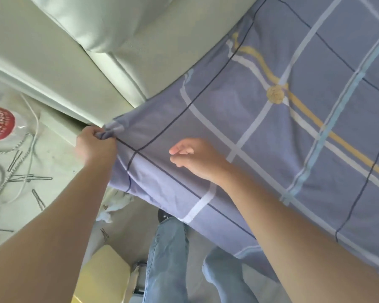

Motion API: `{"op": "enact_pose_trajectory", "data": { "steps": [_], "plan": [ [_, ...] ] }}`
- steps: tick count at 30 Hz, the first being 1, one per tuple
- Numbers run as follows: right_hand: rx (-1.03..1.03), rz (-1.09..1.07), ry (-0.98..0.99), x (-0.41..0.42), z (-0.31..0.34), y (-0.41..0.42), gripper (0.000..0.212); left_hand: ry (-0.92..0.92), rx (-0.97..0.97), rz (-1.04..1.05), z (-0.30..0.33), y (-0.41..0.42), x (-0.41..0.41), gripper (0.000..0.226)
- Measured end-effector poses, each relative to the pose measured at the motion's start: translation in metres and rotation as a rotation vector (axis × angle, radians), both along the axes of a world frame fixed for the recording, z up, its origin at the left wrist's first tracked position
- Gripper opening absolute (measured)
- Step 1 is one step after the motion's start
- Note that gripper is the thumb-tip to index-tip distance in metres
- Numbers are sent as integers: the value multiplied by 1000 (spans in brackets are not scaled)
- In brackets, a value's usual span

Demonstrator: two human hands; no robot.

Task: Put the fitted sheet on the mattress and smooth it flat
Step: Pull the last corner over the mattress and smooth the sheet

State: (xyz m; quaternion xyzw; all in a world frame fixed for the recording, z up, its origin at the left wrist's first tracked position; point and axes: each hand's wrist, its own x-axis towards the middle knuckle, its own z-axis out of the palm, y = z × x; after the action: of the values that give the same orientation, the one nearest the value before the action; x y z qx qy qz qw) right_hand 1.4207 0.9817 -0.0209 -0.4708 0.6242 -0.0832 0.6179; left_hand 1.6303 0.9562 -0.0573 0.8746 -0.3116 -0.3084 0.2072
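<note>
Left hand [95, 143] grips a bunched corner of the fitted sheet [271, 132] at the padded headboard [79, 62]; right hand [195, 158] hovers loosely curled above it, holding nothing. Sheet lies spread over the bed, mostly flat; this corner seems untucked, with smoothing left.

1. The light is bright and soft, like daylight.
2. Shadows are faint. A pale one lies on the sheet [271, 132] under the right hand [197, 158].
3. Straight lines bend near the edges, like the headboard [79, 68].
4. The left hand [94, 145] looks a little blurry.
</note>
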Motion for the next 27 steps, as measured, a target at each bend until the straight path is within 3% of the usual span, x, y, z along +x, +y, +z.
{"op": "enact_pose_trajectory", "data": {
  "steps": [4,8,13,17,23,27],
  "plan": [
    [52,8,62,-13,-16,2,10,-145,269,-5,-15,0,0,35],
    [101,-30,125,-42,-31,10,11,-190,339,13,-15,8,-3,42],
    [86,55,368,-78,-40,30,16,-49,315,-102,-17,15,-24,38],
    [64,112,612,-115,-43,55,24,45,403,-238,-10,9,-74,5],
    [197,161,846,-183,-79,105,27,69,493,-341,-50,21,-146,42],
    [244,213,926,-207,-112,132,42,185,517,-321,-95,37,-173,43]
  ]
}}
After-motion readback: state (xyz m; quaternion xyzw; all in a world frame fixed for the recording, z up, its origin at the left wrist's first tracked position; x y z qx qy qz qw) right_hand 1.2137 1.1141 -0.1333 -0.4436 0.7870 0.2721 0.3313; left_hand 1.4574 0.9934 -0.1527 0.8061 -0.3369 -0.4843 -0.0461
